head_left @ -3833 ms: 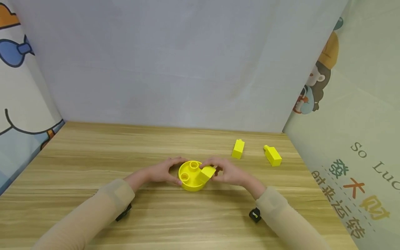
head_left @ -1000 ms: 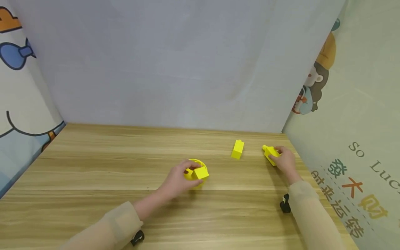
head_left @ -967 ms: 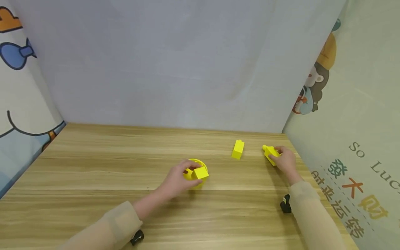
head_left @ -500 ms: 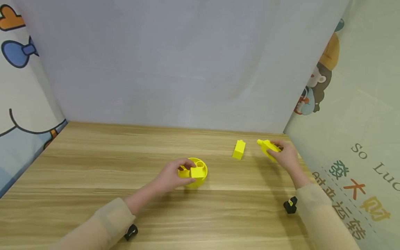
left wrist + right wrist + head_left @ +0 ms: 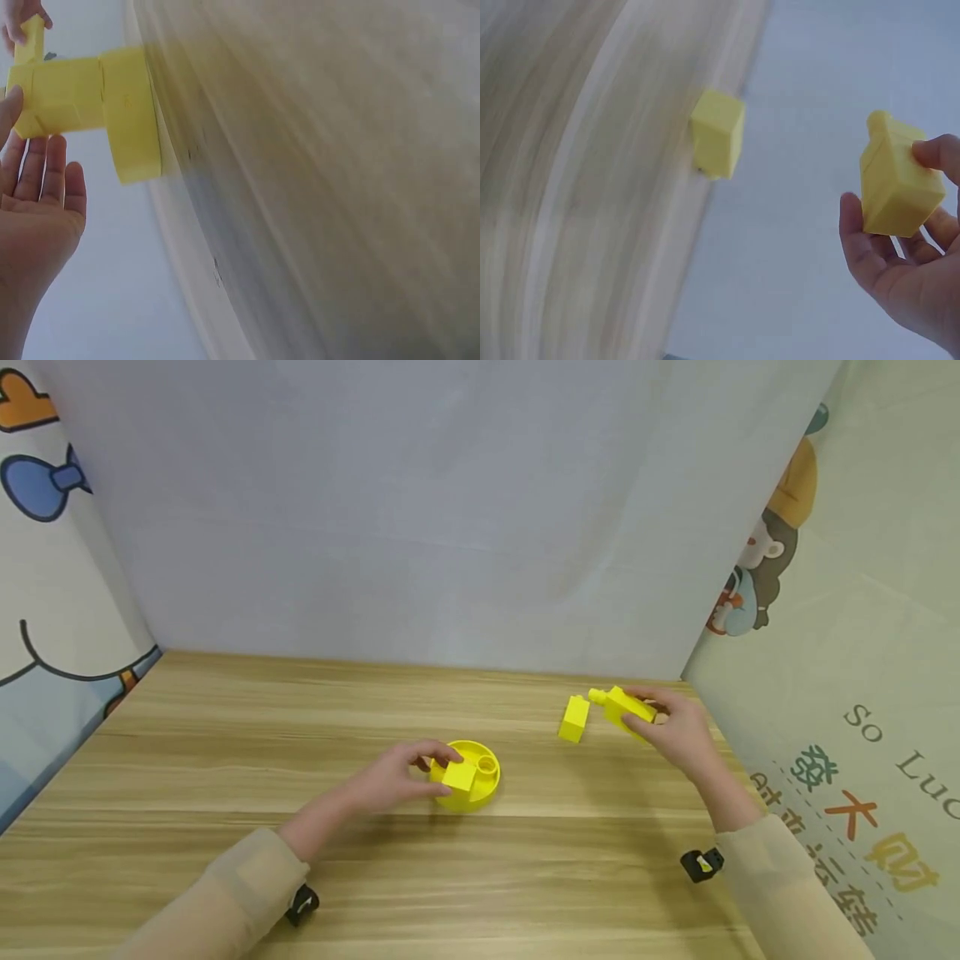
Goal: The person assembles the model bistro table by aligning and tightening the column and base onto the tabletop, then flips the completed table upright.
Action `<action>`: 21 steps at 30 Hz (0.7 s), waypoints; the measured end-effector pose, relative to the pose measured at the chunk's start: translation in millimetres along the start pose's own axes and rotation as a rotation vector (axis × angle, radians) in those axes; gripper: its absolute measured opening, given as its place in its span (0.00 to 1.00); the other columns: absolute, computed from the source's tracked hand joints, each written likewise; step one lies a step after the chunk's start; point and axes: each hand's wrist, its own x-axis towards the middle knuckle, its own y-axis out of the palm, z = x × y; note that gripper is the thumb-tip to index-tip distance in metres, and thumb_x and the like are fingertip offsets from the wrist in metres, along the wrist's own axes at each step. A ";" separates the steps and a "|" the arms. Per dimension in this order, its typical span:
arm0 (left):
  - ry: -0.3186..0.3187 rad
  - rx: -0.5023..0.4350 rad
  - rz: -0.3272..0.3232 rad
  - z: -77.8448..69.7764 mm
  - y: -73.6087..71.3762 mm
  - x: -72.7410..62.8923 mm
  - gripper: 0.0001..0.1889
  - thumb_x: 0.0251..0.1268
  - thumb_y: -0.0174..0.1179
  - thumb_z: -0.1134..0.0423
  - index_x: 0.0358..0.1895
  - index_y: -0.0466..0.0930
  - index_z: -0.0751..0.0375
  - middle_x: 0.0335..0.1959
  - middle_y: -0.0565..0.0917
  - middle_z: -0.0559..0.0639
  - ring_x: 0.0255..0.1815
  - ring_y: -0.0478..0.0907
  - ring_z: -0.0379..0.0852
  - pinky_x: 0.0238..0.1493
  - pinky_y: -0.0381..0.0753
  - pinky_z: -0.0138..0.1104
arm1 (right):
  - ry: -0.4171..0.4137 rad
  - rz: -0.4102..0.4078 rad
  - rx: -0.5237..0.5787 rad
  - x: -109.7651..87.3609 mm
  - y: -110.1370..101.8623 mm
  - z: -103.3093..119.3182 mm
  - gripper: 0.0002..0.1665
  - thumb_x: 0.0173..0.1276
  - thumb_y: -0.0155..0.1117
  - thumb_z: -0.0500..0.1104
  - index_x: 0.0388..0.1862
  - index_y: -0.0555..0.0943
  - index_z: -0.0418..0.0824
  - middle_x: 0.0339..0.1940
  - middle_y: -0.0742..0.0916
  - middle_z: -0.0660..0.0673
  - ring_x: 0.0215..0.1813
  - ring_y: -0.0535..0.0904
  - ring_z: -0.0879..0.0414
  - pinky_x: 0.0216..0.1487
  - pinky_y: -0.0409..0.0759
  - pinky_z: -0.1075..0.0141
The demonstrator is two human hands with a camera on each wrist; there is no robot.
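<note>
My left hand [image 5: 386, 782] pinches a yellow rectangular block [image 5: 459, 776] that stands upright on a shallow round yellow base [image 5: 467, 805]. An open ring-shaped socket [image 5: 487, 766] shows on the base to the right of that block. In the left wrist view, the block [image 5: 64, 94] meets the base [image 5: 133, 116] with the thumb and fingers around its upper end. My right hand [image 5: 681, 735] holds a second yellow block [image 5: 628, 708] above the table, its round peg pointing left. The right wrist view shows this block [image 5: 900, 187] gripped between thumb and fingers.
Another yellow block [image 5: 574, 720] lies on the wooden table [image 5: 300, 718], just left of the raised one, its small peg facing the back. A pale cloth wall [image 5: 420, 527] rises behind the table, and a printed curtain [image 5: 847, 610] stands along the right side.
My right hand left the block on the base, took the far-right block, lifted it and moved it left. My left hand shifted from the base's rim to the standing block; block and base have turned.
</note>
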 end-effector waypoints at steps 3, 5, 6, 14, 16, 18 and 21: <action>0.015 -0.012 0.033 3.3 -4.3 0.9 0.21 0.57 0.67 0.58 0.54 0.78 0.57 0.47 0.81 0.48 0.48 0.75 0.52 0.50 0.76 0.44 | -0.040 0.013 0.017 -3.6 1.8 11.7 0.26 0.64 0.65 0.47 0.60 0.76 0.40 0.59 0.78 0.37 0.52 0.76 0.44 0.35 0.77 0.75; 0.015 -0.023 0.056 5.6 -7.1 2.0 0.21 0.57 0.67 0.59 0.55 0.78 0.57 0.47 0.81 0.49 0.49 0.75 0.53 0.50 0.76 0.41 | -0.068 0.020 0.036 -5.4 4.0 19.0 0.26 0.64 0.66 0.45 0.60 0.77 0.40 0.57 0.79 0.38 0.50 0.76 0.47 0.37 0.78 0.76; 0.010 -0.030 0.069 6.1 -8.5 2.4 0.21 0.58 0.67 0.60 0.55 0.78 0.57 0.48 0.81 0.49 0.50 0.75 0.53 0.51 0.76 0.41 | -0.083 0.023 0.046 -6.4 5.3 22.6 0.25 0.63 0.66 0.44 0.59 0.77 0.40 0.57 0.79 0.39 0.49 0.76 0.48 0.38 0.78 0.75; 0.004 -0.073 0.157 16.0 -19.6 5.9 0.20 0.63 0.62 0.61 0.58 0.76 0.52 0.58 0.78 0.47 0.55 0.73 0.46 0.56 0.74 0.42 | -0.196 0.044 0.080 -16.8 20.4 47.9 0.23 0.60 0.69 0.38 0.55 0.79 0.41 0.53 0.81 0.42 0.45 0.76 0.52 0.39 0.80 0.67; 0.005 -0.091 0.180 17.1 -22.5 6.3 0.20 0.64 0.60 0.61 0.60 0.75 0.53 0.60 0.77 0.47 0.55 0.73 0.47 0.56 0.74 0.44 | -0.210 0.052 0.105 -18.4 26.0 52.2 0.24 0.59 0.69 0.38 0.55 0.79 0.41 0.54 0.81 0.42 0.45 0.76 0.52 0.39 0.80 0.68; 0.000 -0.113 0.196 17.8 -25.0 6.9 0.20 0.65 0.59 0.61 0.60 0.74 0.54 0.61 0.76 0.48 0.55 0.73 0.49 0.56 0.74 0.44 | -0.214 0.059 0.128 -19.6 32.1 55.7 0.24 0.58 0.70 0.37 0.55 0.79 0.40 0.54 0.81 0.42 0.46 0.76 0.52 0.39 0.80 0.68; -0.021 -0.143 0.212 18.9 -27.3 8.7 0.20 0.66 0.58 0.62 0.61 0.73 0.54 0.61 0.76 0.50 0.55 0.74 0.52 0.54 0.75 0.43 | -0.203 0.076 0.163 -21.3 41.6 60.3 0.26 0.57 0.71 0.37 0.56 0.79 0.40 0.55 0.81 0.42 0.46 0.77 0.52 0.41 0.81 0.64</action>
